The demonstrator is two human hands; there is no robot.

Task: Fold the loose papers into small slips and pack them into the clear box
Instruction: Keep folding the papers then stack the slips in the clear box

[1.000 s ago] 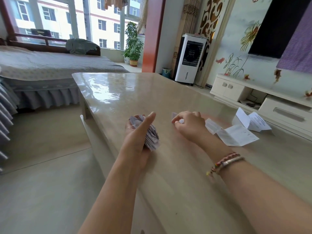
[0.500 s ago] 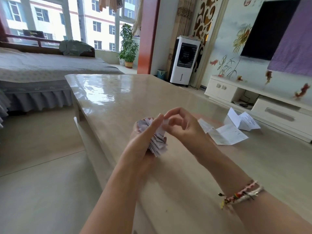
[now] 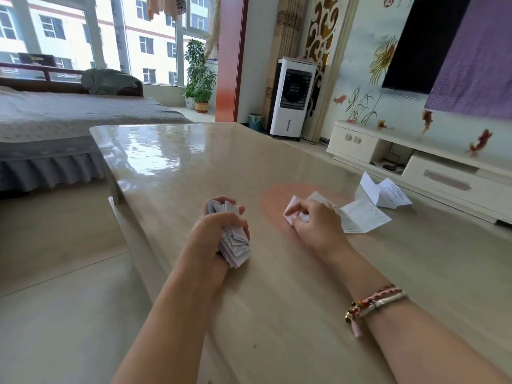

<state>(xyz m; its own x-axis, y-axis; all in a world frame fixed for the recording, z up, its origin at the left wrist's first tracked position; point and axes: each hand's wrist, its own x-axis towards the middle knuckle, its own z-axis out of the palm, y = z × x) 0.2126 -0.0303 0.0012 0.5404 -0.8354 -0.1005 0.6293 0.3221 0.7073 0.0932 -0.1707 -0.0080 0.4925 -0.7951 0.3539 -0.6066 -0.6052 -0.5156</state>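
My left hand (image 3: 213, 234) grips a thick stack of folded paper slips (image 3: 234, 243) just above the table near its left edge. To its right my right hand (image 3: 313, 221) rests on the table with its fingers curled on a small folded white paper (image 3: 291, 210). Right of that hand a flat printed sheet (image 3: 363, 216) lies on the table, and a creased, half-unfolded sheet (image 3: 385, 192) stands a little farther right. No clear box shows in the view.
The glossy beige table (image 3: 194, 167) stretches away from me, its left edge dropping to a tiled floor. A white TV cabinet (image 3: 432, 167) runs along the right. A bed (image 3: 69, 120) stands at the far left, and a white air cooler (image 3: 293, 98) stands beyond the table.
My right hand left the stack, where it had added a slip half a second ago, and moved right to the table onto another small paper. My left hand's thumb closed over the stack.
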